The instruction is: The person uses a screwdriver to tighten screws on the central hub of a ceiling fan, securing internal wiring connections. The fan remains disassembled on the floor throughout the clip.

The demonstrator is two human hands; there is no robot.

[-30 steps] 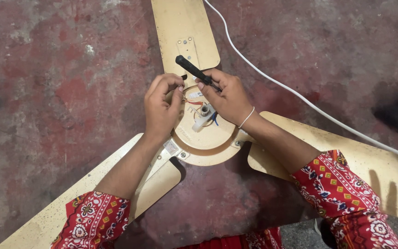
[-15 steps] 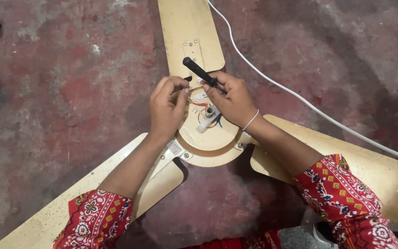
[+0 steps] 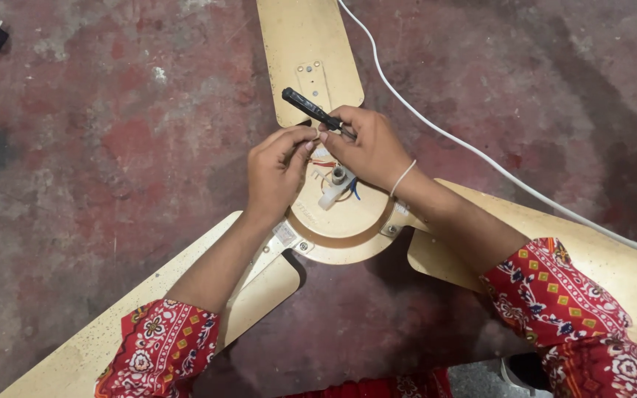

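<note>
Screwdriver (image 3: 310,109) pinched in right hand (image 3: 366,147), long axis up-left; left hand (image 3: 278,173) clenched.

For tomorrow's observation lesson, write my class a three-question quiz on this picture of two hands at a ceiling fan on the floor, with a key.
1. True or false: the fan lies on a red floor with three blades spread out.
2. Which hand holds the black tool? A) left hand B) right hand C) neither
3. Fill in: a white ____ runs across the floor past the top blade.

Key
1. True.
2. B: the right hand grips it, with the tool's free end pointing up and left; the left hand pinches at the fan's hub beside it.
3. Cable.
</note>
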